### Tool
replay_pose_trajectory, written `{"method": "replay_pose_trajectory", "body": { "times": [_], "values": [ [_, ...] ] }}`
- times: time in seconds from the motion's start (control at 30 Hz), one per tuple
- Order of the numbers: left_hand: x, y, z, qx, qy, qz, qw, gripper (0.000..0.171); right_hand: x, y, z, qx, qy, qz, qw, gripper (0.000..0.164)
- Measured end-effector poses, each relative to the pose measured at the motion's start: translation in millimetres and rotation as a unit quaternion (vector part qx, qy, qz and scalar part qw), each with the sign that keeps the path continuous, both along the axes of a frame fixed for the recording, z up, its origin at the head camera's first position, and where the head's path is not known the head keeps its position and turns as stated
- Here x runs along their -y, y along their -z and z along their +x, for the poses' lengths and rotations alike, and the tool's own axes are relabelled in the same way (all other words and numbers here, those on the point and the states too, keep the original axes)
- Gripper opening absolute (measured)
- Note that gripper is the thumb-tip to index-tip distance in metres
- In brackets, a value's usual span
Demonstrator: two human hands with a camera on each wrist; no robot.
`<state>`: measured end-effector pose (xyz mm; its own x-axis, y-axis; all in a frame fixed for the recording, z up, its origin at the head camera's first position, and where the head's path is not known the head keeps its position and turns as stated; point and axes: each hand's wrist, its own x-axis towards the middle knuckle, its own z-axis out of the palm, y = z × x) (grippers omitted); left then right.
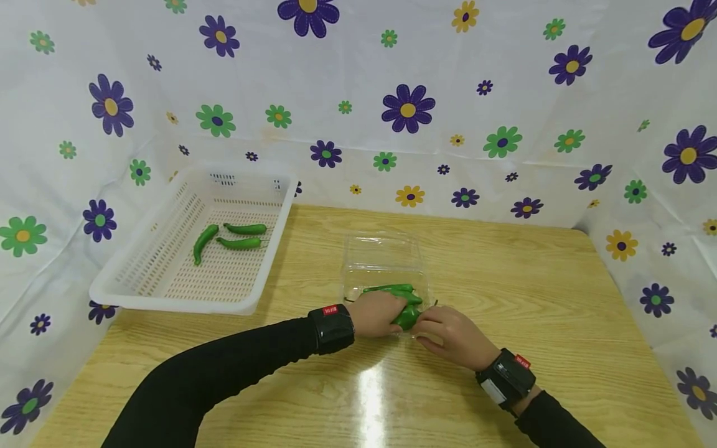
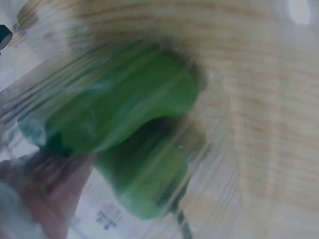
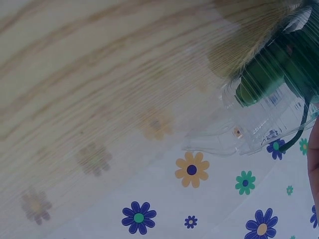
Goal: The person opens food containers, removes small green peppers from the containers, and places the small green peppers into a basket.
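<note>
A clear plastic clamshell box (image 1: 382,268) stands on the table with its lid raised at the back. Several green peppers (image 1: 407,317) lie inside. Reaching into the box from the left, my left hand (image 1: 376,314) grips a pepper near the front; through the plastic, the left wrist view shows fingers against a large green pepper (image 2: 124,99). My right hand (image 1: 456,336) is at the front right corner, fingers bent beside the peppers; whether it pinches a pepper or the rim is hidden. A dark stem (image 3: 299,132) pokes past the box edge by the right fingers.
A white perforated basket (image 1: 263,274) at the left holds three long green peppers (image 1: 242,242). The wood-grain table (image 1: 515,280) is bordered at the back and sides by a white flowered cloth (image 1: 358,74).
</note>
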<state>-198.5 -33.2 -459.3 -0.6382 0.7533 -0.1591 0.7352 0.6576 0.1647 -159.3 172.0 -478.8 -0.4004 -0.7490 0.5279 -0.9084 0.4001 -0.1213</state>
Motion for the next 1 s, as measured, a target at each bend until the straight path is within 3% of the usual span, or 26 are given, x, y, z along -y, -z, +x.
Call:
{"method": "replay_pose_trajectory", "body": {
  "times": [0.33, 0.53, 0.7, 0.83, 1.0],
  "values": [
    [4, 4.4, -2.3, 0.057, -0.022, 0.053, 0.9968, 0.041, 1, -2.5, 0.1, 0.005, 0.001, 0.005, 1.000, 0.031],
    [7, -3.1, -2.8, 0.050, -0.032, 0.109, 0.9923, 0.040, 0, -4.9, -1.7, 0.006, -0.003, 0.005, 1.000, 0.030],
    [7, -17.8, -2.2, 0.044, -0.041, 0.117, 0.9913, 0.040, 0, -6.6, -3.0, 0.004, -0.018, -0.001, 1.000, 0.031],
    [9, -37.9, 2.5, 0.044, -0.047, 0.119, 0.9908, 0.043, -1, -6.2, -2.6, 0.002, -0.019, -0.002, 1.000, 0.030],
    [17, -66.4, 8.4, 0.012, -0.020, 0.115, 0.9931, 0.042, -1, -5.7, -2.5, -0.001, -0.014, 0.001, 1.000, 0.030]
  ]
}}
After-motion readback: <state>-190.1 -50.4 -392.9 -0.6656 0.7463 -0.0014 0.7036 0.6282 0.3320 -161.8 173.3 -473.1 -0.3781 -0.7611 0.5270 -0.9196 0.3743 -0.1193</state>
